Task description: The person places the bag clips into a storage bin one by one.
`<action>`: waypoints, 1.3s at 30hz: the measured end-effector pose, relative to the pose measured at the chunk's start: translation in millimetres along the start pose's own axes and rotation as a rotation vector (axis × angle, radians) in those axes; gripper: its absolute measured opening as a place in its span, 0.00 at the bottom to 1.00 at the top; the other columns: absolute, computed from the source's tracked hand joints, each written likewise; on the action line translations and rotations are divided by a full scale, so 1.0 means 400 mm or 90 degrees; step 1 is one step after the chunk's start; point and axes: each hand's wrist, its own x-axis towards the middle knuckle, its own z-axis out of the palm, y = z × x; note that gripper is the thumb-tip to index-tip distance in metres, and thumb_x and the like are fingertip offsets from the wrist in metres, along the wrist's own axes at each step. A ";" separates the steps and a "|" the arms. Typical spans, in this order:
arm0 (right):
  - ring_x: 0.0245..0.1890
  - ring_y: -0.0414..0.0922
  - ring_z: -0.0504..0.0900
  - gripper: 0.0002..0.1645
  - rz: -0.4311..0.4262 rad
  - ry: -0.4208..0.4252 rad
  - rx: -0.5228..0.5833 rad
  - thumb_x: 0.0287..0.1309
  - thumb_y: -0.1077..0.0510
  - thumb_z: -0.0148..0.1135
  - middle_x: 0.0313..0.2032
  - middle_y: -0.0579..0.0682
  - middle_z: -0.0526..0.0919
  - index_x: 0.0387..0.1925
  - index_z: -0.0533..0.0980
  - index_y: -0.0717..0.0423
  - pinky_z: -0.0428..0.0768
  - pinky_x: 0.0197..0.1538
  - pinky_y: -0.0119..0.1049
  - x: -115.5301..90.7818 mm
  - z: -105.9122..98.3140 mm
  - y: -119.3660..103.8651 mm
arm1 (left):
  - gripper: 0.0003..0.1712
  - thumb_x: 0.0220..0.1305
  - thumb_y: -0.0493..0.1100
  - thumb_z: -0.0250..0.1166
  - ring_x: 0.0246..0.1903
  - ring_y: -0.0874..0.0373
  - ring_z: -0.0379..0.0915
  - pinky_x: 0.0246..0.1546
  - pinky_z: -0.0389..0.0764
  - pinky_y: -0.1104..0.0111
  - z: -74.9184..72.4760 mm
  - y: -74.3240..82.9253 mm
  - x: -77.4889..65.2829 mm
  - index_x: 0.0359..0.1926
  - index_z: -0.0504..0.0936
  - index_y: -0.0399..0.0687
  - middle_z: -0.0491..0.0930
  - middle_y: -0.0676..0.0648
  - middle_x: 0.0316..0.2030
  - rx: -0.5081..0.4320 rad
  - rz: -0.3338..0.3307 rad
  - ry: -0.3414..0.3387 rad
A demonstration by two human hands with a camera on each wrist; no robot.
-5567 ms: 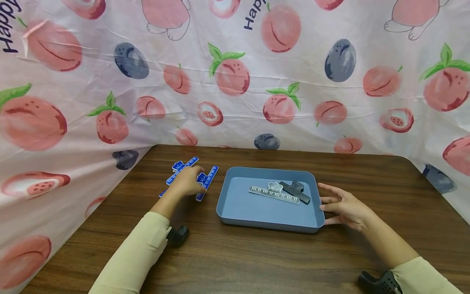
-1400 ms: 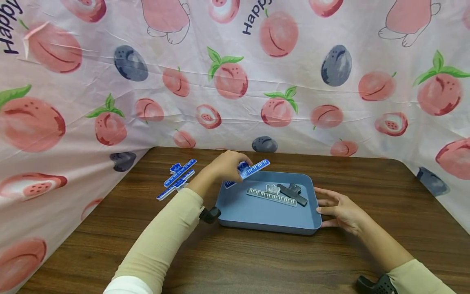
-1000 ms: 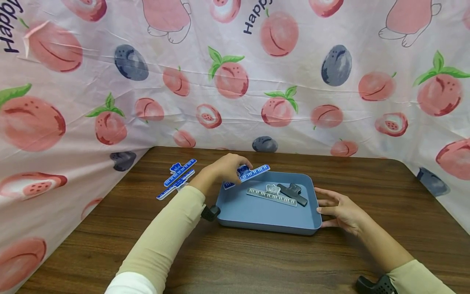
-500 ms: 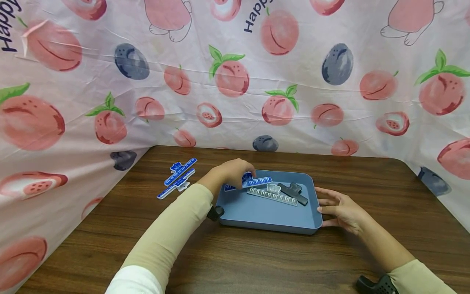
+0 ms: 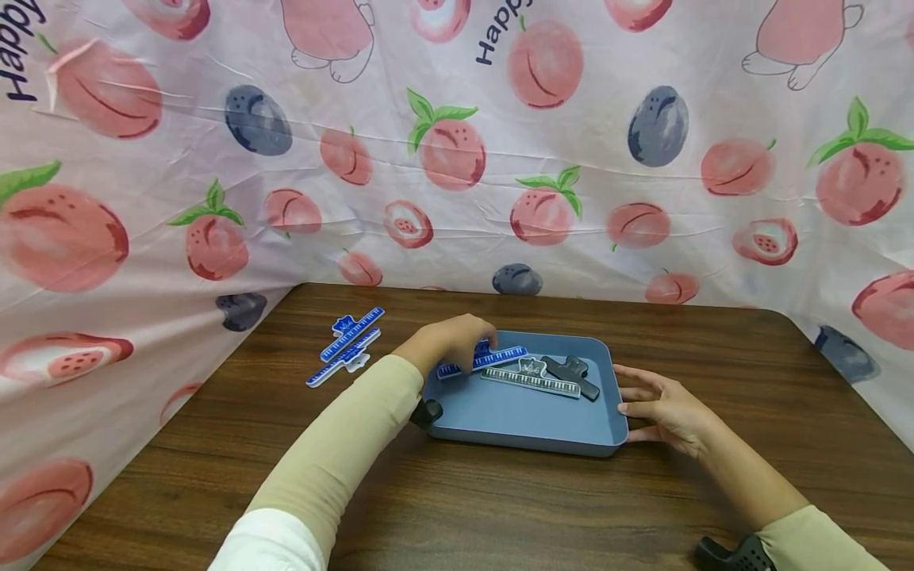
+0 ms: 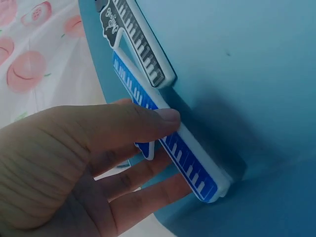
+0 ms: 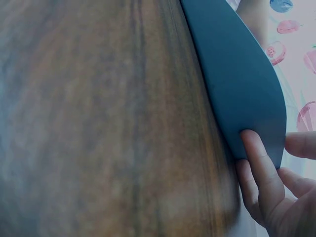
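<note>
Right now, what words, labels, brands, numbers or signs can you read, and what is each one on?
"Happy": upper left of the fruit-print backdrop.
"Happy": same backdrop, top center, partly cut off by the picture's edge.
Script on the black-and-white piano-key clip: too blurred to read.
Marks on the farther blue piano-key clip and the nearer blue piano-key clip: too small to read.
I can read no brands or numbers.

The left hand (image 5: 455, 341) holds a long blue piano-key-patterned clip (image 5: 504, 356) in a shallow rectangular blue-grey tray (image 5: 524, 422), beside a clear-and-black keyboard-patterned clip (image 5: 531, 381) and a dark grey clip (image 5: 574, 375). The right hand (image 5: 670, 412) touches the tray's right wall. Two blue-and-white keyboard-patterned clips (image 5: 353, 333) lie on the brown wood-grain table (image 5: 514, 507).
</note>
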 end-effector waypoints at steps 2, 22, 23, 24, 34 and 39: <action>0.43 0.50 0.82 0.48 0.000 0.000 0.001 0.61 0.70 0.59 0.63 0.72 0.66 0.75 0.46 0.62 0.83 0.42 0.53 0.000 0.000 0.000 | 0.31 0.48 0.28 0.72 0.41 0.54 0.73 0.31 0.81 0.68 0.003 0.002 0.001 0.54 0.78 0.52 0.75 0.46 0.49 -0.002 -0.011 -0.011; 0.43 0.50 0.82 0.47 0.001 0.001 0.001 0.61 0.70 0.59 0.63 0.72 0.66 0.75 0.46 0.61 0.83 0.42 0.53 0.002 -0.001 0.000 | 0.26 0.55 0.37 0.72 0.49 0.54 0.74 0.54 0.76 0.60 -0.004 0.003 -0.002 0.56 0.81 0.50 0.79 0.46 0.52 0.033 0.002 0.034; 0.43 0.50 0.82 0.47 0.001 0.001 0.000 0.61 0.70 0.59 0.63 0.72 0.66 0.75 0.47 0.61 0.83 0.42 0.53 0.002 -0.002 0.000 | 0.25 0.55 0.38 0.72 0.49 0.54 0.74 0.54 0.76 0.60 -0.005 0.004 -0.003 0.56 0.81 0.49 0.79 0.46 0.52 0.032 0.004 0.035; 0.43 0.50 0.82 0.47 -0.001 0.000 0.000 0.61 0.70 0.59 0.63 0.72 0.66 0.75 0.47 0.61 0.83 0.42 0.53 0.003 -0.002 0.000 | 0.25 0.55 0.38 0.72 0.49 0.54 0.74 0.54 0.76 0.60 -0.007 0.005 -0.005 0.56 0.81 0.49 0.80 0.46 0.51 0.031 0.005 0.035; 0.43 0.50 0.82 0.47 -0.004 -0.005 0.000 0.61 0.70 0.59 0.64 0.72 0.64 0.75 0.46 0.62 0.83 0.42 0.52 0.001 -0.001 0.003 | 0.20 0.57 0.41 0.71 0.52 0.53 0.75 0.53 0.76 0.58 -0.011 -0.004 -0.030 0.52 0.83 0.50 0.81 0.48 0.50 0.040 0.021 0.066; 0.43 0.50 0.82 0.48 -0.007 -0.004 -0.002 0.61 0.69 0.60 0.63 0.71 0.66 0.75 0.46 0.61 0.83 0.42 0.52 0.000 -0.002 0.004 | 0.19 0.57 0.44 0.71 0.50 0.54 0.76 0.51 0.78 0.57 -0.015 -0.009 -0.047 0.52 0.84 0.50 0.82 0.48 0.49 0.038 0.020 0.093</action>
